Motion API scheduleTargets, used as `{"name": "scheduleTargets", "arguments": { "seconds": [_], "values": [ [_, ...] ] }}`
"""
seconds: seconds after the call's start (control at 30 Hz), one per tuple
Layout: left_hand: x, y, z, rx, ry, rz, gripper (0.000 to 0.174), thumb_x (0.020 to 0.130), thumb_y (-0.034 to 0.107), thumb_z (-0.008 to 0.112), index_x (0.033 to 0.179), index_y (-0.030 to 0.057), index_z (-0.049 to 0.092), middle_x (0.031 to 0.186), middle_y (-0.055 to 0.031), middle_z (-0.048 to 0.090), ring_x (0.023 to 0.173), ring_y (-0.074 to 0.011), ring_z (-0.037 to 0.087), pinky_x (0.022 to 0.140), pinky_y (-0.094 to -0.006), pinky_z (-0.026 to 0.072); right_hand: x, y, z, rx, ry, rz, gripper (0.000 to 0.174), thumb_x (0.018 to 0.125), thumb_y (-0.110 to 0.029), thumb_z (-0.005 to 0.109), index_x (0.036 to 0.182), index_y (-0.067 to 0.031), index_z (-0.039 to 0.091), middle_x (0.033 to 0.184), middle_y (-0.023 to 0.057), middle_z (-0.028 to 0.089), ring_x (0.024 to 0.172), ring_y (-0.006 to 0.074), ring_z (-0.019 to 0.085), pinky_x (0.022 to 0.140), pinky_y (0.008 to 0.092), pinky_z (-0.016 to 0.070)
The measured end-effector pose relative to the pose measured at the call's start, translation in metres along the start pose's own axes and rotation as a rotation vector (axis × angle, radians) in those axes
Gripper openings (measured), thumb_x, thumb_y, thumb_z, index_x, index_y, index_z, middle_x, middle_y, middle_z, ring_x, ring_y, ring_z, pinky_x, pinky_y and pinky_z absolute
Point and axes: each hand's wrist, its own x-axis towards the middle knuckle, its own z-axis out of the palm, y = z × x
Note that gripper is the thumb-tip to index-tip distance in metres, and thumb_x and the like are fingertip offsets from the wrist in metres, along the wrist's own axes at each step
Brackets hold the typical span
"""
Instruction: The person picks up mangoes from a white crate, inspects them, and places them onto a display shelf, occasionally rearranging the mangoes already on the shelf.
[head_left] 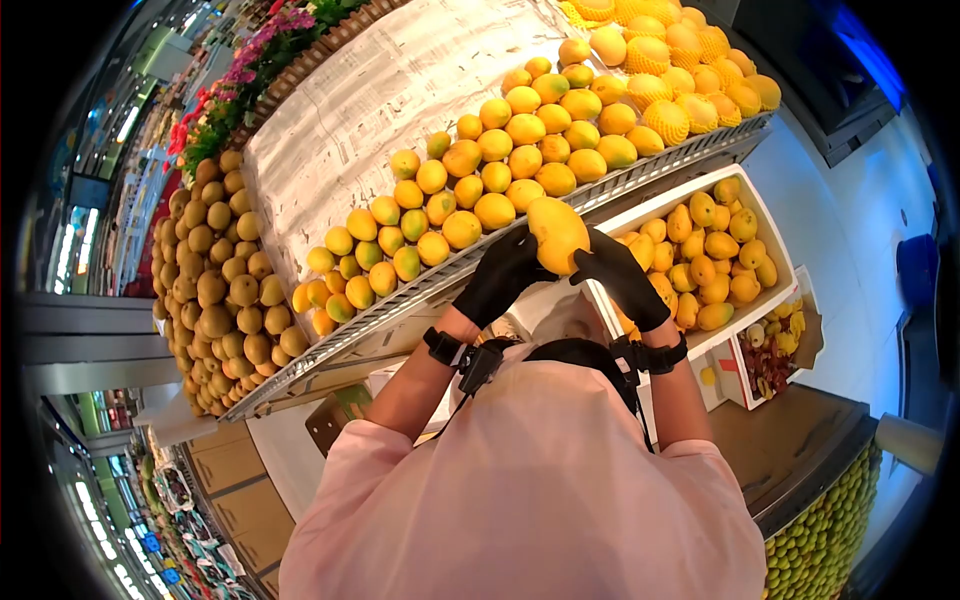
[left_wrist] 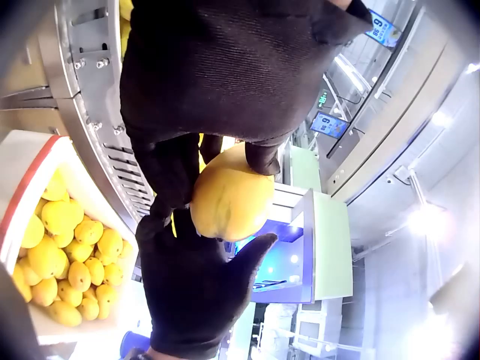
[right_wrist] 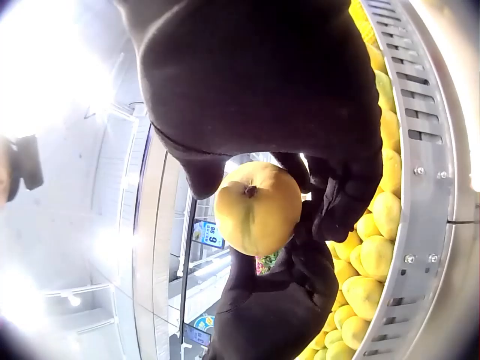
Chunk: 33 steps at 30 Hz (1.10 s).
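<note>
And here, the left hand (head_left: 502, 272) and right hand (head_left: 620, 276), black-gloved, are gripping one mango (head_left: 557, 236) between them, curled fingers likely keeping it steady. Rows of mangoes (head_left: 462, 229) are lying just beyond; an open box (left_wrist: 22, 157) is sitting beside the right hand, handily close.

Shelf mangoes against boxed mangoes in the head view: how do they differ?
The shelf mangoes lie spread in rough rows; the boxed mangoes are heaped together. Several shelf mangoes show green patches, while the boxed mangoes look more evenly yellow. The shelf mangoes rest on a pale sheet, the boxed mangoes inside a white box. Both are rounded and mostly yellow.
</note>
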Motion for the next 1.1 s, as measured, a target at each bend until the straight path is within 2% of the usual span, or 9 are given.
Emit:
{"name": "scheduleTargets", "arguments": {
  "seconds": [0.07,0.23,0.27,0.43,0.6,0.77,0.87,0.97,1.1],
  "values": [
    [-0.004,0.000,-0.004,-0.038,0.011,-0.017,0.056,0.094,0.029,0.060,0.137,-0.0007,0.040,0.128,-0.0139,0.053,0.112,-0.0237,0.058,0.089,-0.0377,0.0536,0.002,0.003,0.001,0.033,-0.036,0.044,0.057,0.090,-0.027,0.067,0.135,0.0006,0.047,0.114,0.0095,0.061,0.094,0.0137,0.060,0.075,0.0265,0.0529],
    [-0.020,-0.004,-0.015,-0.241,-0.048,-0.009,0.064,0.092,0.031,0.063,0.140,0.0002,0.033,0.130,-0.0135,0.051,0.114,-0.0251,0.057,0.091,-0.0370,0.0535,0.007,0.010,0.012,0.156,-0.143,0.094,0.055,0.094,-0.029,0.060,0.139,-0.0017,0.044,0.115,0.0086,0.061,0.091,0.0133,0.060,0.073,0.0263,0.0524],
    [-0.021,-0.006,-0.020,-0.264,-0.053,0.003,0.068,0.090,0.030,0.066,0.142,0.0028,0.032,0.132,-0.0128,0.049,0.116,-0.0249,0.056,0.091,-0.0371,0.0535,0.008,0.012,0.014,0.157,-0.156,0.095,0.055,0.094,-0.029,0.060,0.139,-0.0017,0.043,0.115,0.0085,0.061,0.090,0.0135,0.061,0.073,0.0263,0.0523],
    [-0.022,-0.022,-0.048,-0.082,-0.013,0.141,0.073,0.086,0.028,0.071,0.143,0.0071,0.031,0.135,-0.0115,0.048,0.119,-0.0244,0.054,0.092,-0.0390,0.0530,0.022,0.017,0.031,0.031,-0.087,0.073,0.051,0.093,-0.025,0.061,0.135,-0.0005,0.046,0.111,0.0099,0.061,0.084,0.0150,0.062,0.069,0.0267,0.0526],
    [-0.035,-0.015,-0.068,-0.067,-0.009,0.183,0.069,0.086,0.027,0.071,0.140,0.0050,0.035,0.133,-0.0098,0.049,0.120,-0.0213,0.053,0.094,-0.0363,0.0506,0.035,0.013,0.053,-0.098,-0.023,0.029,0.042,0.091,-0.017,0.063,0.126,0.0030,0.053,0.093,0.0094,0.065,0.074,0.0150,0.063,0.065,0.0268,0.0527],
    [-0.053,0.005,-0.091,0.078,0.034,0.141,0.063,0.085,0.027,0.071,0.136,0.0020,0.043,0.129,-0.0084,0.053,0.119,-0.0170,0.051,0.097,-0.0320,0.0468,0.048,0.010,0.081,-0.118,-0.039,0.073,0.045,0.091,-0.017,0.063,0.129,0.0031,0.051,0.091,0.0104,0.065,0.070,0.0148,0.063,0.063,0.0263,0.0523],
    [-0.057,0.000,-0.112,0.035,0.055,0.225,0.065,0.083,0.023,0.072,0.136,0.0024,0.042,0.130,-0.0081,0.052,0.119,-0.0187,0.051,0.100,-0.0337,0.0445,0.061,0.006,0.097,-0.150,-0.040,0.088,0.046,0.092,-0.018,0.062,0.131,0.0018,0.050,0.090,0.0097,0.065,0.070,0.0143,0.062,0.063,0.0262,0.0519],
    [-0.063,0.003,-0.132,0.268,0.141,0.416,0.061,0.080,0.015,0.075,0.132,0.0036,0.044,0.124,-0.0071,0.055,0.117,-0.0170,0.052,0.097,-0.0346,0.0479,0.071,0.006,0.115,-0.196,-0.058,0.088,0.046,0.093,-0.020,0.060,0.134,-0.0020,0.048,0.091,0.0085,0.064,0.072,0.0135,0.061,0.065,0.0263,0.0511],
    [-0.078,0.030,-0.154,0.385,0.145,0.369,0.074,0.075,0.017,0.079,0.137,0.0030,0.042,0.132,-0.0090,0.052,0.122,-0.0208,0.050,0.104,-0.0362,0.0400,0.081,0.007,0.144,-0.340,-0.150,-0.020,0.043,0.098,-0.022,0.053,0.137,-0.0073,0.046,0.096,0.0080,0.063,0.078,0.0130,0.060,0.072,0.0271,0.0496]
  ]
}}
